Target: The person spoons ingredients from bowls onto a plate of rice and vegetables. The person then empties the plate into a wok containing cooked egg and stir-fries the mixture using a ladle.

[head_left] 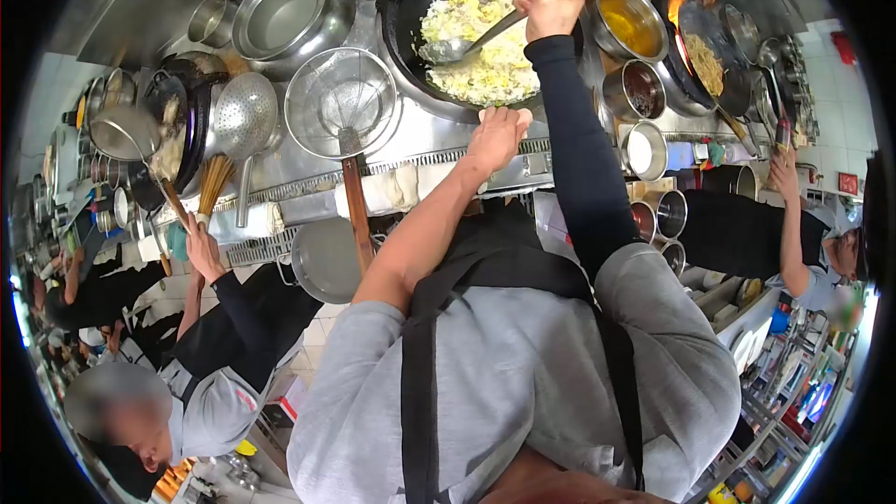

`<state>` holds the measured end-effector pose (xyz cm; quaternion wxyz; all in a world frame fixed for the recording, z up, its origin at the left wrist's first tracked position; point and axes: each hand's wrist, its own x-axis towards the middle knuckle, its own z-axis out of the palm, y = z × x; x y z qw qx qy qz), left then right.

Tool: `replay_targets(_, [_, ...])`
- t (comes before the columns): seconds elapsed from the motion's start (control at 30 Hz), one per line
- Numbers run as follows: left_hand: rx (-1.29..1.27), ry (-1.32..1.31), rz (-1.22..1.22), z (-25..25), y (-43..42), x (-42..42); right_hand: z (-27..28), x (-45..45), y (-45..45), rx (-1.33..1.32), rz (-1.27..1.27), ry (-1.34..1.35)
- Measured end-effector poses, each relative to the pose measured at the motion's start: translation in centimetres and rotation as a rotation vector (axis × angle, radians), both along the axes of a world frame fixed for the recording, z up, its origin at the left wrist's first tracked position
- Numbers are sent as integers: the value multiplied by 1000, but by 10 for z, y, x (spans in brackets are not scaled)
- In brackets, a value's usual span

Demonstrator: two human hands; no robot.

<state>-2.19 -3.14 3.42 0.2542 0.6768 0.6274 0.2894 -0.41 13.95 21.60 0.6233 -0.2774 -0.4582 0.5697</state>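
A large black wok [403, 37] sits at the top middle, holding fried rice [495, 70] with yellow egg pieces. My right hand [549, 0], at the end of a black sleeve, is wrapped round the wooden handle of a ladle [451, 50]. The ladle's metal bowl rests in the rice on the left side. At the wok's near rim my left hand [499, 140] is closed, its fingertips at the edge and partly hidden. Pale cloth [532, 168] lies just below that hand.
Left of the wok are a wire strainer [341, 98], a perforated skimmer [245, 112] and a steel pot [291, 19]. Right of it stand a bowl of yellow oil [630, 21], a pot of dark sauce [635, 91] and a flaming wok of noodles [702, 65]. Co-workers stand on both sides.
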Motion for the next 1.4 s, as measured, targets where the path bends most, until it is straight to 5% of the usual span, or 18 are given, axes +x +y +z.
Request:
replay_targets(0.1, [16,23,28,1,1,4,25,0,-38,218,-35,-97])
replay_targets(0.17, [43,44,25,-3,4,3,-52,-6,-8,272,-135,-467])
replay_targets(0.3, [31,9,29,2,-8,5,12,8,17,72,18,-143])
replay_targets(0.33, [30,-3,50,5,1,5,26,15,-1,225,-31,-231])
replay_targets(0.43, [42,23,107,3,10,8,-32,21,-11,447,-80,-371])
replay_targets(0.5, [48,39,119,4,11,12,-40,44,42,63,140,-283])
replay_targets(0.57, [38,55,117,4,5,13,-9,60,65,-2,210,-103])
replay_targets(0.63, [12,50,160,-4,10,15,16,79,43,236,36,-437])
replay_targets(0.7, [-23,67,163,-9,12,17,-26,88,37,502,196,-620])
replay_targets(0.83, [-40,58,214,5,7,24,-6,101,92,115,339,-261])
replay_targets(0.93, [-44,44,256,5,10,26,3,129,50,598,251,-491])
replay_targets(1.03, [-31,26,320,7,11,36,-31,128,95,237,423,-377])
replay_targets(1.1, [-61,47,323,7,9,35,7,139,106,92,473,-220])
replay_targets(1.17, [-38,22,351,9,24,32,25,157,80,432,387,-446])
replay_targets(1.27, [-82,-34,404,6,14,38,-14,138,104,566,375,-573])
replay_targets(1.33, [-70,-38,370,5,6,37,1,130,148,249,535,-435])
replay_targets(1.4, [-87,-61,357,5,11,33,39,143,112,437,466,-583])
